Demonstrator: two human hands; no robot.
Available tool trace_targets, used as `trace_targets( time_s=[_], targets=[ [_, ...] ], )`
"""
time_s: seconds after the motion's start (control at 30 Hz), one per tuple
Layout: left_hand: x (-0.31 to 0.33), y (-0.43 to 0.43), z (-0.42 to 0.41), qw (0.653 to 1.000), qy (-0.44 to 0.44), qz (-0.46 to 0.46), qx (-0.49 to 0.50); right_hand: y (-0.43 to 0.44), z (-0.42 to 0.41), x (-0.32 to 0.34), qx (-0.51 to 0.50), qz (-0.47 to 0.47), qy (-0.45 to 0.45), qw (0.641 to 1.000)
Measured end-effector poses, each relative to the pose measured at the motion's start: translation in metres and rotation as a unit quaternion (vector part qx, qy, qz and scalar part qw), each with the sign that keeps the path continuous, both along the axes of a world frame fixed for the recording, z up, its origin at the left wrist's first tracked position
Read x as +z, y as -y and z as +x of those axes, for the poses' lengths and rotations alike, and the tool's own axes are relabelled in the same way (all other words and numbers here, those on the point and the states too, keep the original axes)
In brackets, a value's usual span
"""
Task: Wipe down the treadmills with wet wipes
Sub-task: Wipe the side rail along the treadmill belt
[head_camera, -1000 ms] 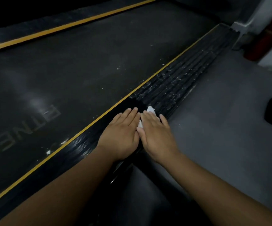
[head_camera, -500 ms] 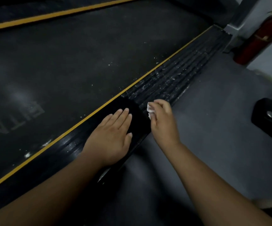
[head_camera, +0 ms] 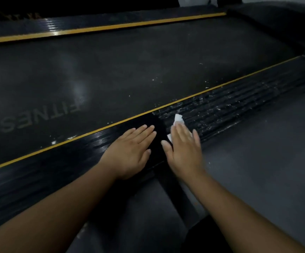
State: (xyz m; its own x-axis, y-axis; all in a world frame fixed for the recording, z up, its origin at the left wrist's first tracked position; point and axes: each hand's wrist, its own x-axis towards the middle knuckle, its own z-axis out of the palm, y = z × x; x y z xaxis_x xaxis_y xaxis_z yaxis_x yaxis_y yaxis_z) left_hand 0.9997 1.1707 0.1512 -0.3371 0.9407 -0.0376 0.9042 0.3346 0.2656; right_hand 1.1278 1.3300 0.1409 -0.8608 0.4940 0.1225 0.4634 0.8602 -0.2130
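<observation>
Since half a second ago, the wipe (head_camera: 178, 119) has been brought down from a raised pinch and laid flat on the side rail (head_camera: 239, 106) of the treadmill (head_camera: 148, 52), and it is now pressed there under the right hand (head_camera: 184, 148). Its fingers (head_camera: 181, 130) are held straight and slightly spread, with the thumb set out to the side; only two white corners of the wipe are left showing, one past the fingertips and one beside the thumb. The left hand (head_camera: 131, 148) has been kept flat on the rail just beside it, fingers (head_camera: 144, 131) straight and close together, nothing being held. From this it is judged that a fresh stroke is about to be made along the rail. The wipe is seen as thin, soft and crumpled. The rail is black and ribbed lengthwise; under and behind the hands it looks dark and glossy, while ahead of the wipe its grooves are littered with white specks (head_camera: 221, 108), so that stretch is taken as not yet cleaned. A narrow yellow stripe (head_camera: 221, 86) is run along the rail's inner edge. Beyond it the belt (head_camera: 111, 73) is matt, dark and finely textured, faint lettering being printed on it and a few specks scattered near the stripe. On the outer side, a dull grey floor (head_camera: 257, 161) is seen.
</observation>
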Motion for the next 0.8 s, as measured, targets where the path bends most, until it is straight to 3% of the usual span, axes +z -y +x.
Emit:
trace_targets(
  time_s=[0.13,0.27,0.43,0.6,0.8],
  targets=[
    [0.001,-0.001,0.001,1.000,-0.004,-0.008,0.004,0.009,0.025,-0.008,0.134,0.031,0.023,0.990],
    [0.001,-0.001,0.001,1.000,-0.010,-0.003,0.003,-0.022,0.005,0.001,0.047,0.022,0.032,0.998],
    [0.000,-0.002,-0.002,1.000,0.007,0.005,-0.005,0.014,0.021,-0.008,0.152,0.023,0.013,0.988],
    [-0.001,-0.003,-0.003,1.000,0.000,0.010,-0.012,-0.007,0.009,0.000,0.018,0.008,0.034,0.999],
    [-0.005,-0.011,-0.005,0.999,0.018,0.042,-0.020,0.015,0.014,0.008,0.047,-0.004,0.091,0.995]
  ],
)
